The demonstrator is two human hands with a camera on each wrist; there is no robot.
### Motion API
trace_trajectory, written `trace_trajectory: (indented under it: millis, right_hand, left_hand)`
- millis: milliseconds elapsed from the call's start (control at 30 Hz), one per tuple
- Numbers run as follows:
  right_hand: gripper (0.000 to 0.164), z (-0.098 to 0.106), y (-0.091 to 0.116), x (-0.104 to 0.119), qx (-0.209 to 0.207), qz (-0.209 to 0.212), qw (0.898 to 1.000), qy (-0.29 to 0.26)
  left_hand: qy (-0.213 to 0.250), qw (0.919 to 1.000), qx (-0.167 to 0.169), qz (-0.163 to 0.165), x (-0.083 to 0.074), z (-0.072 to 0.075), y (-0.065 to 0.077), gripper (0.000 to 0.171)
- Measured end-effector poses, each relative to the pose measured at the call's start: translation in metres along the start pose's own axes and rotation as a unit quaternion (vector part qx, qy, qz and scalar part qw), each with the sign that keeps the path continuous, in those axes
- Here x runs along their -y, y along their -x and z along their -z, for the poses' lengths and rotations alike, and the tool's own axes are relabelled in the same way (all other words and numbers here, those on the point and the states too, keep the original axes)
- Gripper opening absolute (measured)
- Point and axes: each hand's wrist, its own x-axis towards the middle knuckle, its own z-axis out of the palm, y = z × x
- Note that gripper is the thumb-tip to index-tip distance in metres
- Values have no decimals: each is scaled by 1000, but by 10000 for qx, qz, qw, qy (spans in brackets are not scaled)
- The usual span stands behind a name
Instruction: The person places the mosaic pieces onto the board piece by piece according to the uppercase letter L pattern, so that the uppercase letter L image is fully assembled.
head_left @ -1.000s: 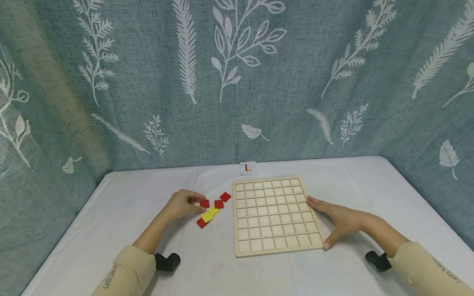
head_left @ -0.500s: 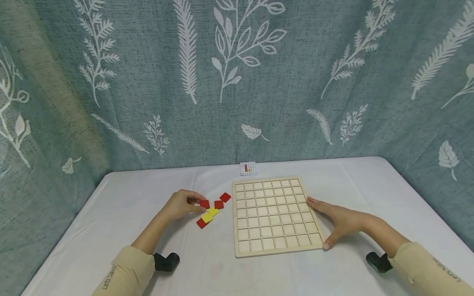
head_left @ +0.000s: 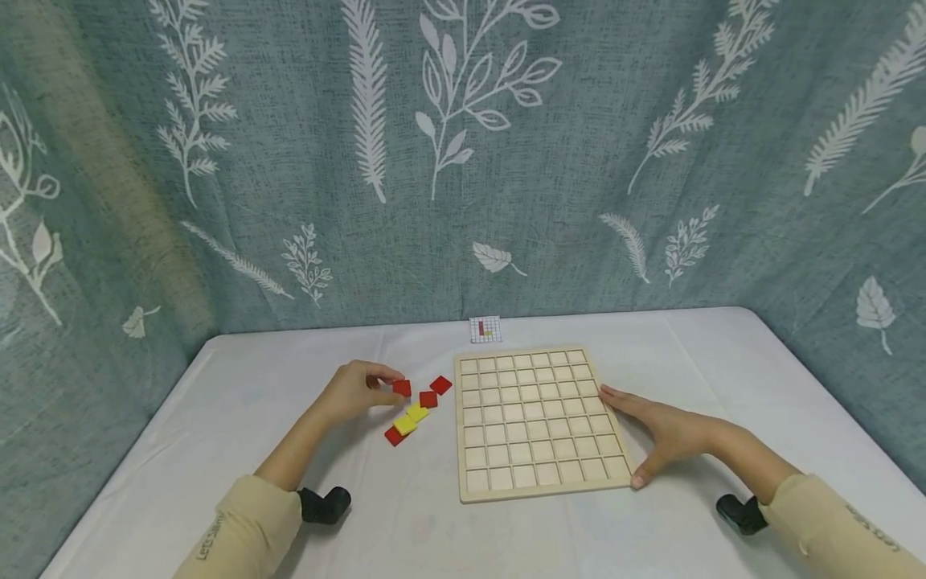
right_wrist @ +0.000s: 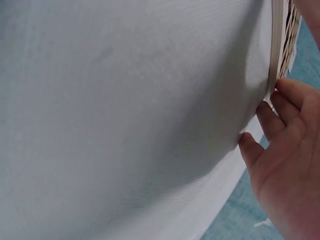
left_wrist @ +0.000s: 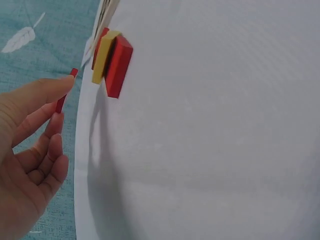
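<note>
My left hand point(head_left: 352, 393) pinches a red square tile point(head_left: 402, 388) between thumb and fingers. In the left wrist view the tile point(left_wrist: 60, 103) shows edge-on, apart from the other tiles. Close by, two yellow tiles point(head_left: 405, 425) overlap each other, one lying partly over a red tile point(head_left: 394, 436). Two more red tiles point(head_left: 428, 400) lie between them and the wooden grid board point(head_left: 546, 490). My right hand point(head_left: 669, 437) is spread at the board's right side, thumb at the near corner and fingertips along the edge. In the right wrist view its fingers point(right_wrist: 270, 122) reach the board's side.
A small printed grid card point(head_left: 485, 329) with red and yellow squares lies behind the board. White cloth covers the table point(head_left: 217, 434). A green leaf-patterned curtain point(head_left: 463, 241) hangs behind and at both sides.
My left hand has moved slightly away from me and to the right, taking the red tile with it. My right hand and the board have stayed in place.
</note>
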Motion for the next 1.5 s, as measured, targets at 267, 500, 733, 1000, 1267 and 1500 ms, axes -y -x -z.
trace_trajectory:
  millis: [267, 500, 733, 1000, 1267, 1500]
  right_hand:
    - [121, -1, -3, -2, 30, -52, 10000, 17]
    - [120, -1, -4, -4, 40, -31, 10000, -19]
    - [120, -1, -2, -5, 49, -14, 10000, -20]
    - [121, 0, -3, -5, 74, -51, 9999, 54]
    - [122, 0, -3, -5, 79, -53, 9999, 138]
    - [121, -2, -3, 0, 44, -68, 9999, 115]
  left_hand:
    - [8, 10000, -20, 15, -3, -2, -2, 33]
    - [112, 9999, 41, -63, -15, -11, -4, 30]
    - [147, 9997, 80, -181, -30, -27, -14, 28]
    - [433, 9990, 115, -95, -45, -42, -26, 28]
    - [577, 9977, 197, -301, -52, -55, -34, 32]
    - [590, 9976, 159, -314, -61, -65, -44, 30]
